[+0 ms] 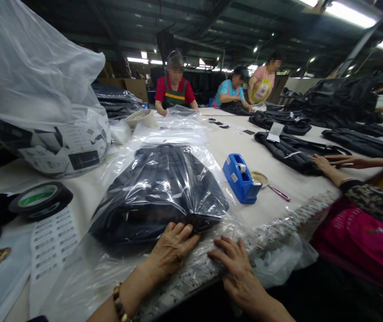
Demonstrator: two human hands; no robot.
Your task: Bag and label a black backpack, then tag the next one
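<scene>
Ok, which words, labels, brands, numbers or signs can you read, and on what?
No text reads with certainty.
Too small:
white paper barcode sheet
stickers on the blue plastic tape dispenser
printed cards inside the translucent plastic bag
small dark cards on the pale table
Blurred:
dark green apron
yellow apron
bright pink cloth
black tape roll
None legible on the black plastic-wrapped bag.

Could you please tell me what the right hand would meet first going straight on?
The right hand would probably meet the clear plastic bag, then the black item inside; whether it already touches the plastic is unclear.
</scene>
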